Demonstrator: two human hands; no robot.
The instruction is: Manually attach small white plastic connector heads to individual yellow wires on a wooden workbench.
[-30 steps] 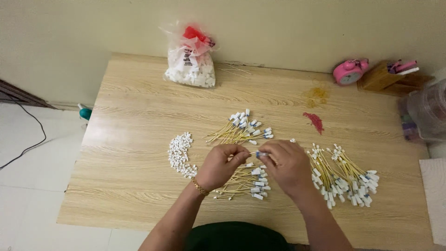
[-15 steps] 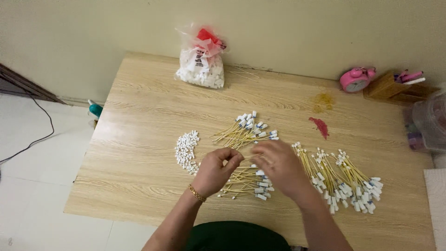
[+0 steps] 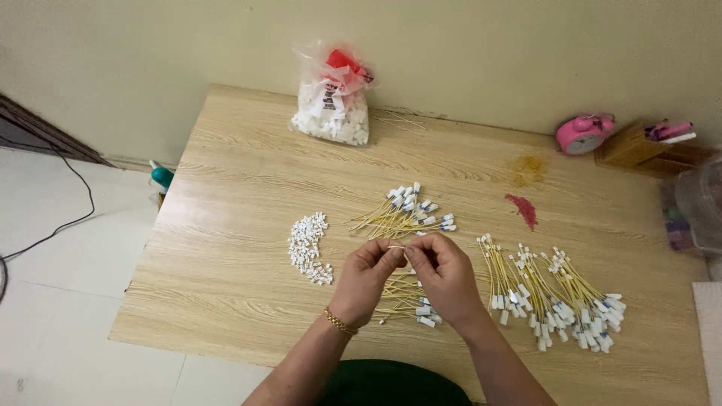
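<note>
- Hands meet over the middle of a pale wood-grain table point(image 3: 226, 248): the left hand point(image 3: 366, 277), with a gold bracelet point(image 3: 340, 322) at its wrist, and the right hand point(image 3: 444, 277) pinch the two ends of one thin yellow wire point(image 3: 397, 247) between their fingertips, both grips narrow and closed on it.
- The wire is held just above the table, over a loose pile of yellow wires with white end pieces point(image 3: 410, 297) that lies under the hands.
- A second pile of the same wires point(image 3: 406, 210) fans out just beyond the hands; a third, larger heap point(image 3: 556, 297) lies to the right, apart from them.
- A curved scatter of small white connectors point(image 3: 308, 246) sits left of the hands, near but not touching.
- At the far edge, a clear plastic bag of white pieces with a red top point(image 3: 333, 98) stands against the beige wall point(image 3: 489, 53).
- At the far right are a pink round clock point(image 3: 583, 134), a wooden box point(image 3: 639, 150) with pink items in it, and a clear container point(image 3: 696, 207); a yellow stain point(image 3: 526, 169) and a red mark point(image 3: 520, 209) show on the tabletop.
- White tiled floor point(image 3: 68, 263) shows to the left, with a black cable point(image 3: 64, 222) across it and a teal bottle point(image 3: 161, 177) beside the table's edge.
</note>
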